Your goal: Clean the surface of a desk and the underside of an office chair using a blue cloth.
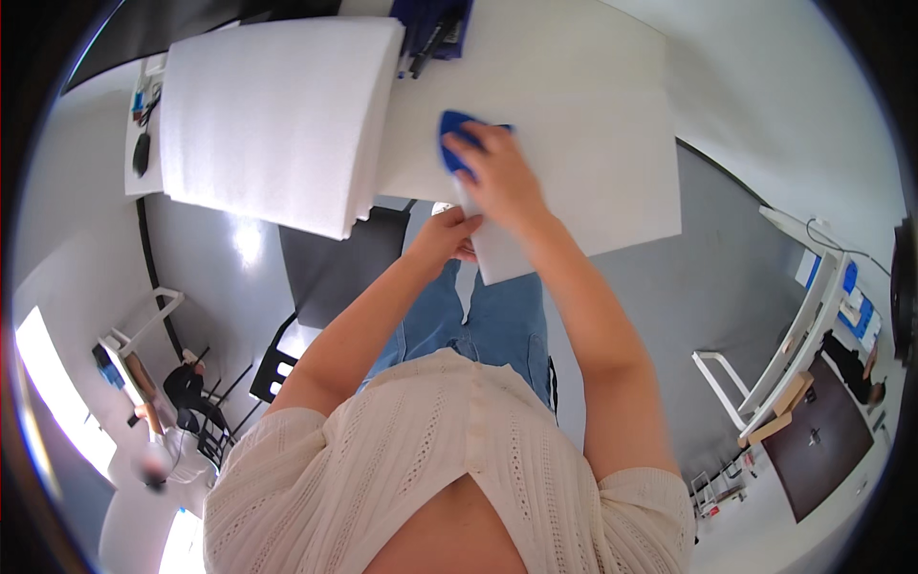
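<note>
A white foam sheet, perhaps folded, juts over the near edge of the white table. My left hand pinches its left edge between thumb and fingers. Farther up, my right hand rests over a dark blue object with a pointed end, whose exact kind I cannot tell. The fingers bend over this object, and the right hand's palm side is hidden. To the left lies a thick stack of white foam sheets, its near edge hanging past the table.
Black markers lie by a dark blue holder at the table's far side. A black computer mouse is left of the stack. A black chair stands below the table. One person sits lower left; another is far right.
</note>
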Tool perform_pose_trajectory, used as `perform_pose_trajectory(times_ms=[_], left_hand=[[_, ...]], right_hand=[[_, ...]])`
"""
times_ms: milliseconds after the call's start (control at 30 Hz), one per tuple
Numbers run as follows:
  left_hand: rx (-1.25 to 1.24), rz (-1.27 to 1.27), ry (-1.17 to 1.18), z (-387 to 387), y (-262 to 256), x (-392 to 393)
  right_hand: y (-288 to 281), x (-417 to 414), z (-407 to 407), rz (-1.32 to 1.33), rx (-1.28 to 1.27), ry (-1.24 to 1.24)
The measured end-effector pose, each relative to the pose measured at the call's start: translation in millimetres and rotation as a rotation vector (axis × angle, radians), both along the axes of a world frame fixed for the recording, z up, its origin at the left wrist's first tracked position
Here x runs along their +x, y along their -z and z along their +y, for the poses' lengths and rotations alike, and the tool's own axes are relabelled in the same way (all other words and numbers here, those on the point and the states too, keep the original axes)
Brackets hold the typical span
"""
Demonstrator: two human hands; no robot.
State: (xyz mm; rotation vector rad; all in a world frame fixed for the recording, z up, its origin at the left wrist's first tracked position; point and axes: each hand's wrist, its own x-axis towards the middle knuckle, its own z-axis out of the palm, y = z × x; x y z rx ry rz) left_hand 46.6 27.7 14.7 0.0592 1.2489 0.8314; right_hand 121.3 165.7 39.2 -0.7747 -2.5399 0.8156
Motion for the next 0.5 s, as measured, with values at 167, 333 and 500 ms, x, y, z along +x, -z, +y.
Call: perform_pose_trajectory(times_ms=[167,333,500], left_hand=[[-0.086,0.084,-0.120,-13.9,-5.6,-6.1],[-0.077,0.096,-0.160,-31.9,4.4,-21.1],[-0.157,0.092,-0.176,-19.5,-0.7,-19.5]], right_hand=[[20.2,-4.2,27.0,-0.019,0.087,-0.254],[28.0,58.1,100.0,-0.104,0.151,0.391],[12.4,66.9,96.8,-0.025,0.129,0.417]])
